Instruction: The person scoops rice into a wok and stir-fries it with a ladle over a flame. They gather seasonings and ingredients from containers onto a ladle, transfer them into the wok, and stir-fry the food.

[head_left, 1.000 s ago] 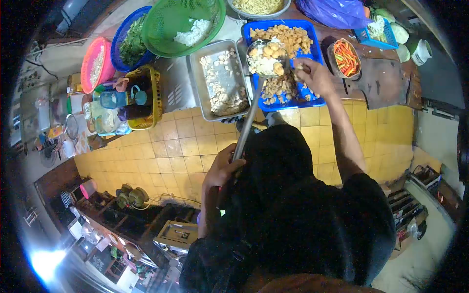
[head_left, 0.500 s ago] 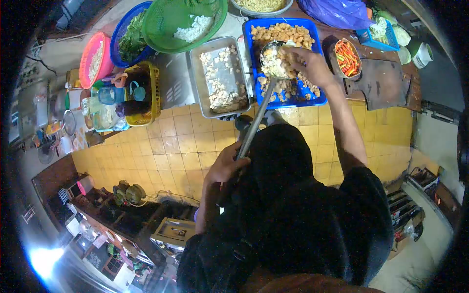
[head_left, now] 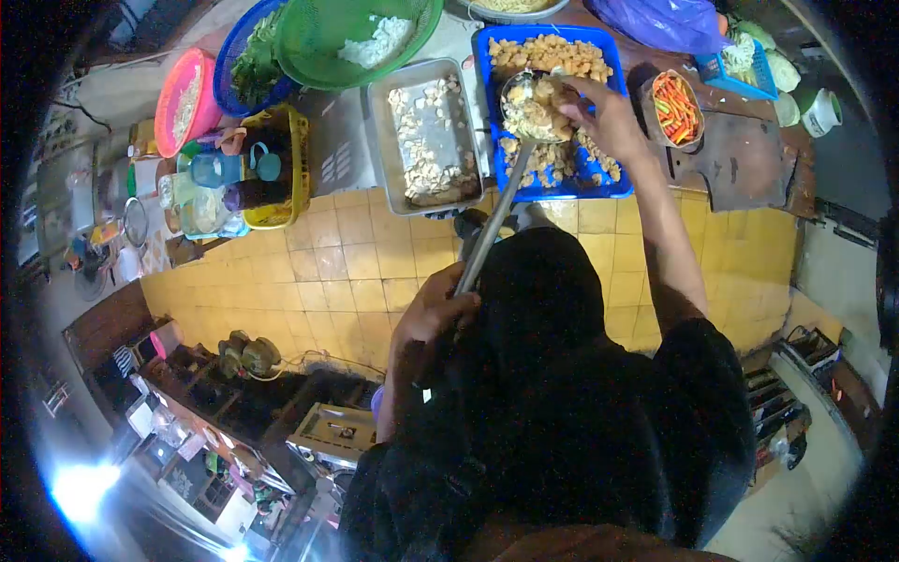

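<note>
While the left hand (head_left: 435, 304) is closed around the handle of a long metal ladle (head_left: 494, 220), the right hand (head_left: 604, 117) is at the ladle's bowl, fingers (head_left: 571, 91) bent over its contents; whether they pinch a piece cannot be told. Ladle position: handle slanting up and away from the person, bowl above the middle of a blue tray (head_left: 599, 191). Bowl contents: a heap of pale and golden-brown food, too small to identify. Blue tray: golden-brown pieces (head_left: 571, 61) massed along the far end, more pieces at the near end, bare blue patches among the latter. Just left of it, a metal tray (head_left: 433, 131) with pale pieces (head_left: 435, 178) scattered, densest at the near end. Right of the blue tray: a small container of red and orange chillies (head_left: 676, 105), then a dark board (head_left: 744, 159). Far left: a green colander (head_left: 309, 47) with a white heap inside.
</note>
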`<state>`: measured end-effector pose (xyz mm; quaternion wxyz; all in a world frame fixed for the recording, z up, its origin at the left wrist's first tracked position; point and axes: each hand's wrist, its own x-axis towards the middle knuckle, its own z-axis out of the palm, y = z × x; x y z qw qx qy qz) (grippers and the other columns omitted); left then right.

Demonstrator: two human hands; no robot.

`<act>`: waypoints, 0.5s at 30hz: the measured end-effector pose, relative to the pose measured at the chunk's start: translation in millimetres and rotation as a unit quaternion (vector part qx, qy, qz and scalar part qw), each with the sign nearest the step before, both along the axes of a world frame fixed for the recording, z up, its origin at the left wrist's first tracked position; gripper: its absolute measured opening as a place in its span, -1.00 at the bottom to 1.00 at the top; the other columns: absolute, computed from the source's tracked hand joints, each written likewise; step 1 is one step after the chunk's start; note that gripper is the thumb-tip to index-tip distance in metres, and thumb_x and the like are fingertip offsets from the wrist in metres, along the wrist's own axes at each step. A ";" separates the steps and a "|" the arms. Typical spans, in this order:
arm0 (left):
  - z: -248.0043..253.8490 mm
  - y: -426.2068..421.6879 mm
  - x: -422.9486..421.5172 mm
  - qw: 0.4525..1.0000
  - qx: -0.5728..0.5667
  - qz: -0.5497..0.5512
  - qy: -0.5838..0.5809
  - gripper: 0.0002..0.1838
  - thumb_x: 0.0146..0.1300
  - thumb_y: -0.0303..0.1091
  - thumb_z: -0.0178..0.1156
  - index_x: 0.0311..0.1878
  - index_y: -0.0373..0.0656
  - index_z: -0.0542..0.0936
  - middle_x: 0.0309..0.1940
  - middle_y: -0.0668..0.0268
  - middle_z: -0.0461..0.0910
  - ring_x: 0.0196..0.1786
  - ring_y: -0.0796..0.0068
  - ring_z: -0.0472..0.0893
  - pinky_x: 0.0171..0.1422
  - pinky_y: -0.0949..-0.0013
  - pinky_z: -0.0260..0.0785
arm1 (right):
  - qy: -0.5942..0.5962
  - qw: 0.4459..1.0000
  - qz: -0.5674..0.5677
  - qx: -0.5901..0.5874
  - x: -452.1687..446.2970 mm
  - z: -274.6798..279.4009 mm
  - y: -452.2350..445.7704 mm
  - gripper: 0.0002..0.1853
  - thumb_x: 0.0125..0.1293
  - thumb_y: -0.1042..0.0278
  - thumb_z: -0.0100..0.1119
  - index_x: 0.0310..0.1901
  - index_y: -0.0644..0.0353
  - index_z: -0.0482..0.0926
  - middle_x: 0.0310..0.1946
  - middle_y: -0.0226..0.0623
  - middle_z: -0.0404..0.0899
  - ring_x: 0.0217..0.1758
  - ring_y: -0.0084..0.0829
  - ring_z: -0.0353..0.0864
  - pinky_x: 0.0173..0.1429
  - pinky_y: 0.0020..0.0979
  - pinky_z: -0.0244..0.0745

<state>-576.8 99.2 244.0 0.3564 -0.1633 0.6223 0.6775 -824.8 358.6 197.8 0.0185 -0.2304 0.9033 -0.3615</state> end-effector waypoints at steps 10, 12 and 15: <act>2.5 -0.2 0.9 0.997 0.036 0.066 0.017 -0.79 0.12 -0.38 0.14 -0.21 -0.19 0.39 -0.60 0.41 0.37 -0.60 0.61 0.36 -0.54 0.50 0.21 | -0.052 0.970 0.097 0.216 53.9 -67.4 -12.0 -0.72 0.22 0.30 0.10 -0.03 0.05 0.57 -0.32 -0.15 0.65 -0.26 -0.16 0.66 -0.17 -0.21 0.57; 6.8 -0.5 -0.8 0.997 0.033 0.073 -0.012 -0.79 0.12 -0.38 0.14 -0.21 -0.19 0.39 -0.60 0.40 0.37 -0.60 0.60 0.36 -0.53 0.50 0.21 | 0.022 0.957 0.104 0.268 67.8 -88.8 -29.7 -0.72 0.27 0.28 0.03 -0.01 -0.01 0.57 -0.16 -0.16 0.59 -0.21 -0.18 0.66 -0.15 -0.20 0.58; 0.7 -3.9 0.5 0.997 0.011 0.075 -0.014 -0.80 0.11 -0.38 0.15 -0.22 -0.19 0.40 -0.59 0.40 0.38 -0.60 0.60 0.37 -0.51 0.50 0.22 | 0.059 0.927 0.140 0.342 66.5 -118.2 -30.6 -0.72 0.32 0.28 -0.07 -0.01 -0.10 0.57 0.04 -0.18 0.51 -0.17 -0.20 0.65 -0.16 -0.18 0.59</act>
